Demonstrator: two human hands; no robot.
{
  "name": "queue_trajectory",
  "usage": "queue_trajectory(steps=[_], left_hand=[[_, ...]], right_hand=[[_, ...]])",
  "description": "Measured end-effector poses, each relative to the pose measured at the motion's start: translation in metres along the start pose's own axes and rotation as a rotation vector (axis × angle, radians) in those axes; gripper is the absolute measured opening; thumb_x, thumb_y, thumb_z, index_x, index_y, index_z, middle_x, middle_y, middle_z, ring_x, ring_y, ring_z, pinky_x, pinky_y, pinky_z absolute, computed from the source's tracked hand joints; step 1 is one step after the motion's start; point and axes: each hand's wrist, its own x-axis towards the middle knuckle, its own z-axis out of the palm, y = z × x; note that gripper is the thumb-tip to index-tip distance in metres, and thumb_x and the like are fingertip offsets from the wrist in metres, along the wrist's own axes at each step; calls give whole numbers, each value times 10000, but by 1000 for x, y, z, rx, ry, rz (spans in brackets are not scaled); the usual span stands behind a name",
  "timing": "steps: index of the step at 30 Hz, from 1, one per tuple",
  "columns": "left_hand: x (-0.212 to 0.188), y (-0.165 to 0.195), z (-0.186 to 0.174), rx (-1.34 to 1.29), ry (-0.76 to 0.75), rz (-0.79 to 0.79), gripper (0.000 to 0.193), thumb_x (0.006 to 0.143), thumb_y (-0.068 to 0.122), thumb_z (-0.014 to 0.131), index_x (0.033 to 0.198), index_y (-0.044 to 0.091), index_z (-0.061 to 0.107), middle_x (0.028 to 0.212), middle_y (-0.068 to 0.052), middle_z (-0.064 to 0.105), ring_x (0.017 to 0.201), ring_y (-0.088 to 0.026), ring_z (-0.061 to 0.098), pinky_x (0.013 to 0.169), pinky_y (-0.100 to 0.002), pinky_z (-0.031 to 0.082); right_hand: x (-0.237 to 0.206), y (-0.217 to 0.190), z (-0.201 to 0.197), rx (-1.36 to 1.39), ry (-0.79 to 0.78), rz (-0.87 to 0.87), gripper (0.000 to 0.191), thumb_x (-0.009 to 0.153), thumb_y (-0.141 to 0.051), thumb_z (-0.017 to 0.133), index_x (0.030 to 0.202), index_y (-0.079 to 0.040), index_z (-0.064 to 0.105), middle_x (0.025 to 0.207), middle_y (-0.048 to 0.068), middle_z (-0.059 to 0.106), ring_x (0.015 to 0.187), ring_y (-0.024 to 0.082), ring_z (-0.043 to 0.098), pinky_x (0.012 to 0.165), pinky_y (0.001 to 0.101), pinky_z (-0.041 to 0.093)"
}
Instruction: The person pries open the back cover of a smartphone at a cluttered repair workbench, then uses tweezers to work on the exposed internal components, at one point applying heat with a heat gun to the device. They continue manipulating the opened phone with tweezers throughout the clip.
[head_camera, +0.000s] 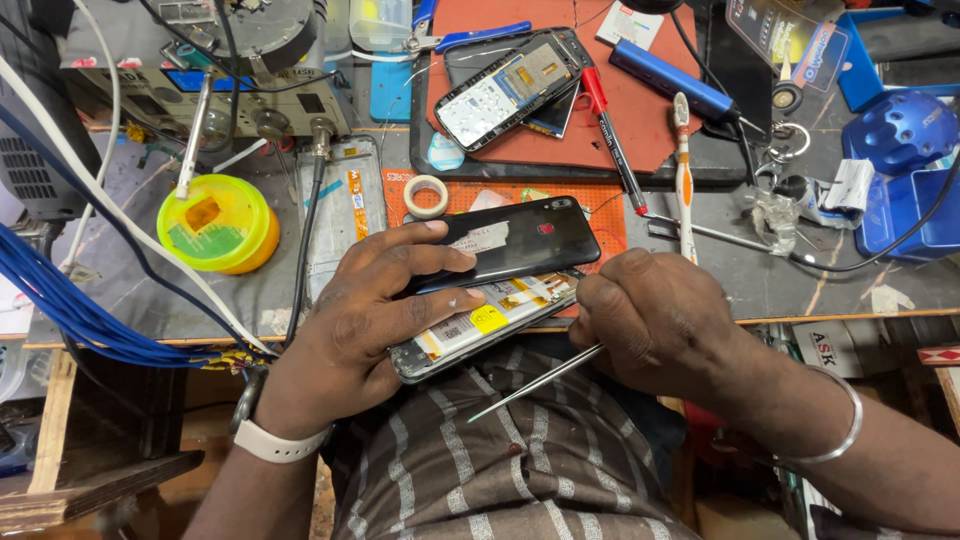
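Observation:
My left hand (365, 315) grips an opened smartphone at the bench's front edge. Its fingers press the black back cover (525, 240), which is lifted off the phone body (470, 330); a battery with a yellow sticker and circuit parts show inside. My right hand (650, 320) is closed around metal tweezers (535, 385), their tail pointing down toward my striped shirt and their tips hidden near the phone's right edge.
A second opened phone (510, 88) lies on a red mat (640, 110) at the back. A red-handled screwdriver (612, 135), a toothbrush (683, 170), a tape roll (426, 195), a yellow tub (218, 222), a blue tool (675, 80) and blue wires (70, 310) crowd the bench.

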Motion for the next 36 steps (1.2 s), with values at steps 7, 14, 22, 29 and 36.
queue_trajectory(steps=[7, 14, 22, 29, 36], left_hand=[[0, -1, 0, -29, 14, -5, 535, 764, -13, 758, 1261, 168, 673, 1360, -71, 646, 1399, -373, 548, 1177, -510, 426], [1, -3, 2, -40, 9, 10, 511, 785, 26, 747, 1274, 153, 674, 1364, -84, 651, 1397, -387, 551, 1175, -508, 432], [2, -2, 2, -27, 0, 9, 483, 807, 51, 785, 1263, 163, 670, 1360, -81, 648, 1393, -383, 548, 1158, -503, 436], [-2, -3, 0, -21, -14, 5, 647, 675, -89, 672, 1268, 168, 671, 1374, -77, 646, 1419, -387, 526, 1182, -513, 420], [0, -3, -1, -7, 7, 32, 623, 730, -63, 720, 1297, 187, 648, 1385, -77, 637, 1419, -379, 526, 1174, -509, 417]], right_hand=[[-15, 11, -2, -24, 1, 67, 224, 796, -145, 740, 913, -32, 585, 802, 112, 566, 653, 288, 595, 535, 420, 500], [-18, 10, -10, 84, 64, 142, 190, 849, -97, 761, 845, -62, 575, 808, 94, 582, 664, 271, 613, 562, 410, 504], [12, -2, -26, 151, -52, 73, 294, 803, -10, 752, 1087, -33, 677, 1001, 122, 692, 762, 264, 700, 584, 375, 548], [17, -13, -32, 70, -259, 213, 200, 888, -125, 697, 1048, -5, 690, 925, 131, 693, 670, 290, 669, 544, 425, 518], [12, -5, -14, 105, -378, 411, 114, 971, -153, 716, 957, -66, 645, 747, 83, 638, 636, 308, 654, 552, 445, 513]])
